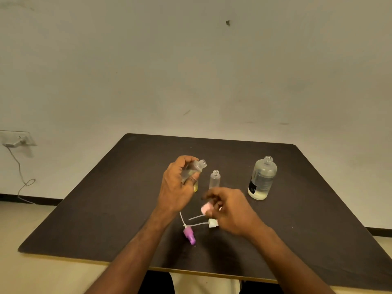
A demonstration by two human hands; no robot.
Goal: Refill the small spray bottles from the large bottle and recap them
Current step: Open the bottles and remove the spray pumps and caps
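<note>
Dark table (106,209) against pale wall. Left hand (177,185) grips 1 uncapped small bottle (194,169), tilted. Right hand (231,209) pinches pink spray cap (206,208). Second small bottle (214,179) upright between hands; large bottle (262,179) right, uncapped.

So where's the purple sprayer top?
In the head view, the purple sprayer top lies on its side on the dark table, near the front edge, between the person's forearms, just left of the white sprayer top.
</note>
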